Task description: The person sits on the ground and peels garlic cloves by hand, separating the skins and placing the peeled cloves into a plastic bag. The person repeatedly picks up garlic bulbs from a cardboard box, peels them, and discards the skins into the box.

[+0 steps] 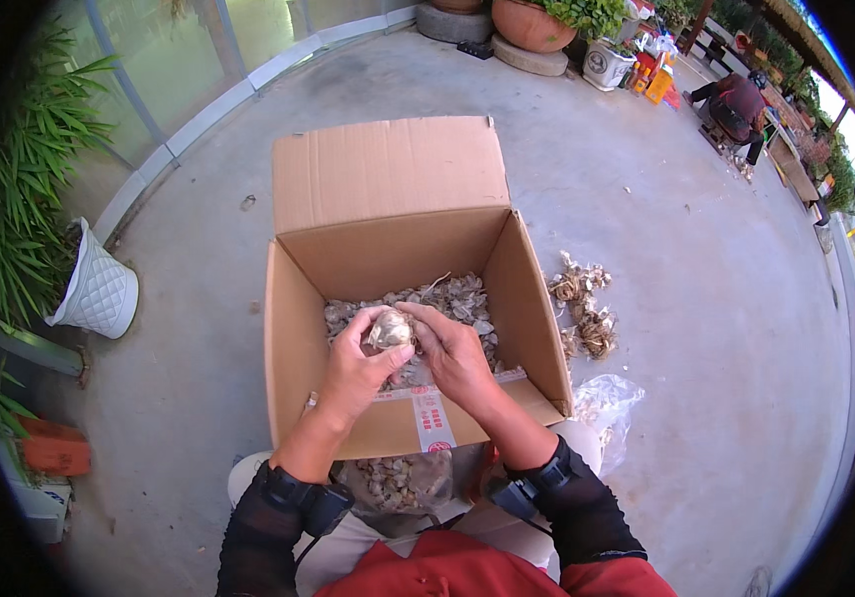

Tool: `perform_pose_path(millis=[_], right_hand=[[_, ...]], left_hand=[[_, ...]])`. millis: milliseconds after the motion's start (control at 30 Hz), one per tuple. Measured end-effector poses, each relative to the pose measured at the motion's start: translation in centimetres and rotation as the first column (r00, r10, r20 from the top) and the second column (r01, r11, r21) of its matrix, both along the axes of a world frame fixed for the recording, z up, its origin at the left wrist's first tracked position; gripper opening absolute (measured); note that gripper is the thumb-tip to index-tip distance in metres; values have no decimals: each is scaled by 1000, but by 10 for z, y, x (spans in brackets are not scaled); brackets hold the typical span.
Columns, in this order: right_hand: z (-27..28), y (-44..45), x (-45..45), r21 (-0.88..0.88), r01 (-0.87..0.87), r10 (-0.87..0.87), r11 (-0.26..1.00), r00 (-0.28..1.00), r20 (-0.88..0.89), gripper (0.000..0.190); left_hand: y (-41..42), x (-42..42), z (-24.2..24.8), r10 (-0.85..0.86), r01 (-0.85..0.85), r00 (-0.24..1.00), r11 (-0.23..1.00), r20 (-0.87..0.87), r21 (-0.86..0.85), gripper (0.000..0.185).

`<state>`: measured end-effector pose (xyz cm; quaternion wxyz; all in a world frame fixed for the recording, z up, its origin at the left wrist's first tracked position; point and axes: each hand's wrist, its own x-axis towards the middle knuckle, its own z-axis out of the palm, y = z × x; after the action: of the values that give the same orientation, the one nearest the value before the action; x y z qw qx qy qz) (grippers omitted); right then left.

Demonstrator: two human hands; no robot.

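Observation:
Over an open cardboard box (pixel 390 168), both my hands hold one garlic bulb (pixel 392 330). My left hand (pixel 359 358) cups it from the left, thumb across its lower side. Fingers of my right hand (pixel 454 354) press on the bulb's right side, hiding that part of it. Loose garlic cloves and papery skins (pixel 465 298) cover the bottom of the box. A clear plastic bag (pixel 405 481) with cloves lies below the box's near flap, between my legs.
Dry garlic stalks and roots (pixel 592 328) lie on the concrete floor right of the box, above another clear plastic bag (pixel 610 407). A white planter (pixel 103 291) stands at left. Large clay pots (pixel 528 26) stand at the back. A person (pixel 737 108) sits low at the far right.

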<state>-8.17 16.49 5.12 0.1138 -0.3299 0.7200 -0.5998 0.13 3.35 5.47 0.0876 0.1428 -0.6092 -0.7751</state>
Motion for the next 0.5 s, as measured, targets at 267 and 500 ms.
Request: perform_pose_path(millis=[267, 500], right_hand=[[-12, 11, -11, -47, -49, 54, 998, 994, 98, 30], [-15, 15, -10, -74, -196, 205, 978, 967, 148, 42]], left_hand=[[-11, -11, -19, 63, -67, 998, 855, -26, -514, 46], [1, -12, -16, 91, -115, 993, 803, -70, -586, 48]])
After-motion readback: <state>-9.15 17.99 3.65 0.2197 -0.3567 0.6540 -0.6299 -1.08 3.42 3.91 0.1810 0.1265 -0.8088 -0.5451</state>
